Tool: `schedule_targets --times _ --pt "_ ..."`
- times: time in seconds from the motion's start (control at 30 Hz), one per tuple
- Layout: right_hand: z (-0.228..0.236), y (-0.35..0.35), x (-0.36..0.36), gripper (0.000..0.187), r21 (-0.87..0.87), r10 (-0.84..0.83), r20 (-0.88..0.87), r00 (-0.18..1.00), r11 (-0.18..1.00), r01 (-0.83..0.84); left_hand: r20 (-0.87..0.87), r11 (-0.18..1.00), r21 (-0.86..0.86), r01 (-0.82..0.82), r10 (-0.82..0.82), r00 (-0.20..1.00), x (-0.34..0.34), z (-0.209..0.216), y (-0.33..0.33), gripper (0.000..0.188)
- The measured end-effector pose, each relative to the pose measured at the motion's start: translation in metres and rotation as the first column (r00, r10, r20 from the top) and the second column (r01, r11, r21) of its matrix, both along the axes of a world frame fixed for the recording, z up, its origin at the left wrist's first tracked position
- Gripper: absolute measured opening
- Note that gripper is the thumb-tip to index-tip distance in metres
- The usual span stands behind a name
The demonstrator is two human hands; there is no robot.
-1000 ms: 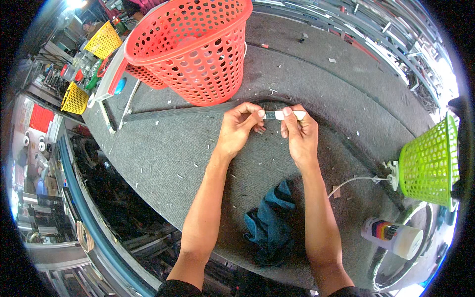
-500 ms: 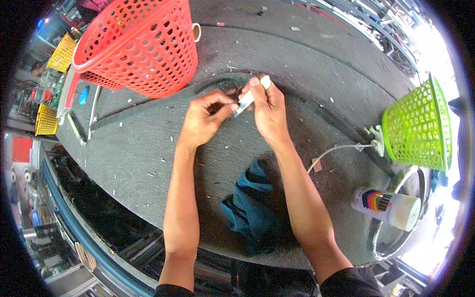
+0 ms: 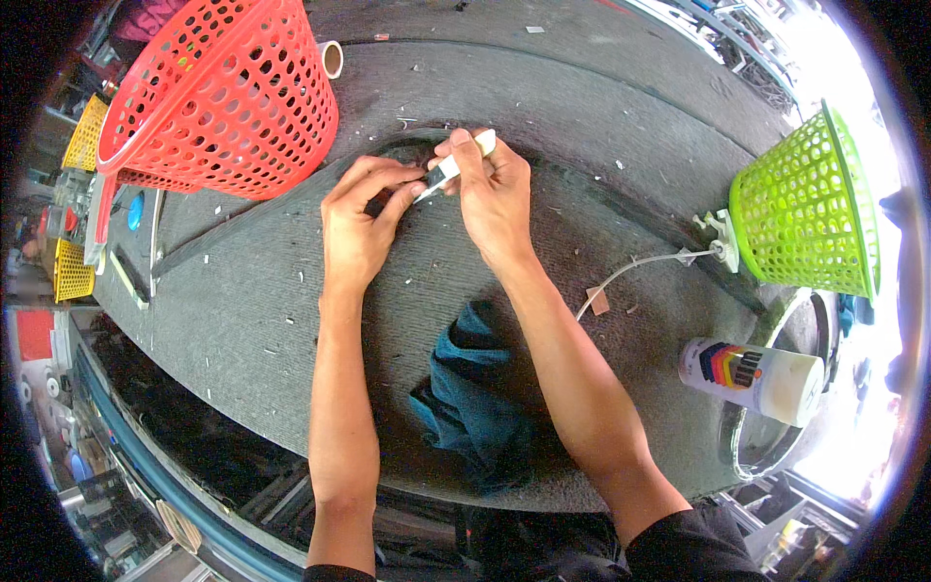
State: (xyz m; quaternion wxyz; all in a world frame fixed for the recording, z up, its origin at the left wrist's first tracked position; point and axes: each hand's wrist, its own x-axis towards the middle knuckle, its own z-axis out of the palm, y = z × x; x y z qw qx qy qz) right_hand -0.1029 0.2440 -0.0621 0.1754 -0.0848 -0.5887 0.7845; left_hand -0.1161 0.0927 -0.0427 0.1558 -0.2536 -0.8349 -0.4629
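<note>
My right hand (image 3: pixel 497 202) is closed round a slim white piece (image 3: pixel 449 169) with a cream-coloured end and a darker section toward my left hand. What kind of thing it is, I cannot make out. My left hand (image 3: pixel 351 225) pinches at the dark end of this piece, thumb and forefinger pressed together; anything small between those fingertips is hidden. Both hands are raised over the grey ribbed work surface (image 3: pixel 262 320), almost touching. Between my forearms lies a crumpled dark teal cloth (image 3: pixel 465 378).
A red perforated basket (image 3: pixel 233 107) stands far left, a cardboard roll (image 3: pixel 333 60) beside it. At right are a green basket (image 3: pixel 800 209), a pale hose (image 3: pixel 630 264), a spray can (image 3: pixel 747 378) lying on its side and a ring-shaped part (image 3: pixel 734 446). White scraps dot the surface.
The view has shifted, so the baskets and my hands appear farther left. More of the white piece's dark section shows between my hands. Both hands keep their grip close together.
</note>
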Motion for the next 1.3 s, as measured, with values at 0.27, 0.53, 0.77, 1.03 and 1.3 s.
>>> schedule_targets --times 0.27,0.53,0.77,1.03,1.3 --pt "-0.003 -0.004 0.0 0.032 0.111 -0.021 -0.012 1.0 0.994 0.022 0.104 0.999 0.015 -0.046 0.044 0.994 0.0 -0.004 -0.003 0.01" --pt "-0.002 -0.006 -0.001 0.031 0.121 -0.073 -0.012 0.997 0.99 0.074 0.28 0.993 0.079 -0.082 0.057 0.958 -0.002 -0.008 -0.005 0.01" --pt "-0.003 -0.007 -0.002 0.029 0.102 -0.082 -0.01 0.997 0.991 0.083 0.4 0.934 0.348 -0.086 -0.065 0.914 -0.011 -0.015 -0.01 0.021" --pt "0.001 0.001 -0.002 0.027 0.147 -0.198 -0.033 0.98 0.969 0.2 0.37 0.906 0.395 -0.151 -0.007 0.929 -0.015 -0.014 -0.018 0.025" --pt "-0.004 -0.009 -0.007 0.018 -0.079 -0.046 -0.118 0.992 0.996 0.037 0.361 0.881 0.453 -0.14 -0.038 0.932 -0.015 -0.015 -0.02 0.025"
